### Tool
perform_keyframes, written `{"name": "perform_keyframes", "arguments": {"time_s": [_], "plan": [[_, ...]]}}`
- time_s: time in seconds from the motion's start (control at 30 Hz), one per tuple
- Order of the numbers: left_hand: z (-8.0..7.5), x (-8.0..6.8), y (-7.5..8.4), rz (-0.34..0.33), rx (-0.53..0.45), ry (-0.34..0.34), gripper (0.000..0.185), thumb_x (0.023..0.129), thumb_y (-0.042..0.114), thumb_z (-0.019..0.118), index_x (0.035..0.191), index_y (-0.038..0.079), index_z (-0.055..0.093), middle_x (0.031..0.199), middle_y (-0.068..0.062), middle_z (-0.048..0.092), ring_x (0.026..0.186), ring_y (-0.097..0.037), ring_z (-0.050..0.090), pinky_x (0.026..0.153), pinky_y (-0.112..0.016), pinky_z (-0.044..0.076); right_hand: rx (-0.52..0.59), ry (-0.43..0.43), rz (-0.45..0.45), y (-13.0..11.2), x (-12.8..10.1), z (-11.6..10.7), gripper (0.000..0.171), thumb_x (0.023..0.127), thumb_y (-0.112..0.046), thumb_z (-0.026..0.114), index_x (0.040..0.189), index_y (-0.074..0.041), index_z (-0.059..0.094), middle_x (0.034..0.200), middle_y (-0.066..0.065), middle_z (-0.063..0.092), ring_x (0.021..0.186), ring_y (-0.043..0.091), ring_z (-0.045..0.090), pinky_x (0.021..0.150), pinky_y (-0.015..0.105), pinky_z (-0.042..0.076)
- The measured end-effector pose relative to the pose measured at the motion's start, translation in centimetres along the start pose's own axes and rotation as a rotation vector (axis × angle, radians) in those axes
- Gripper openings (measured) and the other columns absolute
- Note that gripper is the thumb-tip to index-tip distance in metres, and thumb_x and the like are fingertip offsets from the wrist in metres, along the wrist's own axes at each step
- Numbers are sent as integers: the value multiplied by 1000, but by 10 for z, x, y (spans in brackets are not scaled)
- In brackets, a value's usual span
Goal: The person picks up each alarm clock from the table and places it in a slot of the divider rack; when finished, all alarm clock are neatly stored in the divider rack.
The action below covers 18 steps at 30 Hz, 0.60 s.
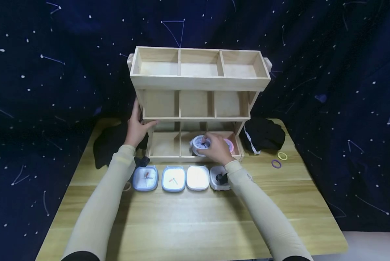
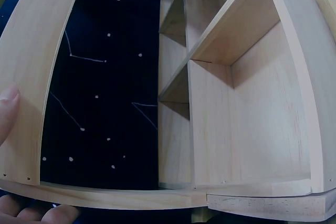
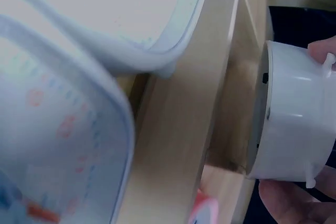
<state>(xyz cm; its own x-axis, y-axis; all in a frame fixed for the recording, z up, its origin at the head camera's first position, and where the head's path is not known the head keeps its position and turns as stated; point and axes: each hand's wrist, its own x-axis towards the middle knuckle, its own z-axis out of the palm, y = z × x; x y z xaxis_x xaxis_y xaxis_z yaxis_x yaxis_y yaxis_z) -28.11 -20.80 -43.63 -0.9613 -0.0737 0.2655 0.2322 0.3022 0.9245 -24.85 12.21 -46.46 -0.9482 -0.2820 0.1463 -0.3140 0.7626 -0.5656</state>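
A tiered wooden shelf point(image 1: 196, 83) with divided compartments stands at the table's far side. My left hand point(image 1: 136, 129) holds its left side, the thumb over the front edge and the fingers along the outer face. With my right hand point(image 1: 218, 149) I grip a round white alarm clock point(image 1: 196, 145) at the bottom tier's middle compartment. In the right wrist view its white casing point(image 3: 294, 114) shows side-on, between thumb and fingers. A pink clock point(image 1: 230, 144) sits in the bottom right compartment, partly behind the right hand.
Before the shelf lie two blue-rimmed square clocks point(image 1: 145, 184) point(image 1: 173, 179), a white square one point(image 1: 197, 178) and another white one point(image 1: 216, 183) partly under my right wrist. Black cloth point(image 1: 265, 133) flanks the shelf. Purple point(image 1: 276, 164) and yellow rings point(image 1: 282, 156) lie at right.
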Motion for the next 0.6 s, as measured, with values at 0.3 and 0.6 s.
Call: {"name": "perform_keyframes", "arguments": {"time_s": [0.3,0.6], "plan": [[2,-3,-4,12,16,9,115,93,13,84,171,44,5,182,8,9,168,-25,15,132,-58,28,-65,-130,42,-5,24,21,36,80,-35,89,100,-14,68,100,7,76,89,26,68,78,40,56],[0,-2,-3,9,20,17,115,94,14,84,172,42,4,182,8,8,168,-28,14,132,-60,27,-138,-152,38,-2,34,36,32,78,-34,91,96,-18,69,95,4,76,86,27,66,76,38,55]]}}
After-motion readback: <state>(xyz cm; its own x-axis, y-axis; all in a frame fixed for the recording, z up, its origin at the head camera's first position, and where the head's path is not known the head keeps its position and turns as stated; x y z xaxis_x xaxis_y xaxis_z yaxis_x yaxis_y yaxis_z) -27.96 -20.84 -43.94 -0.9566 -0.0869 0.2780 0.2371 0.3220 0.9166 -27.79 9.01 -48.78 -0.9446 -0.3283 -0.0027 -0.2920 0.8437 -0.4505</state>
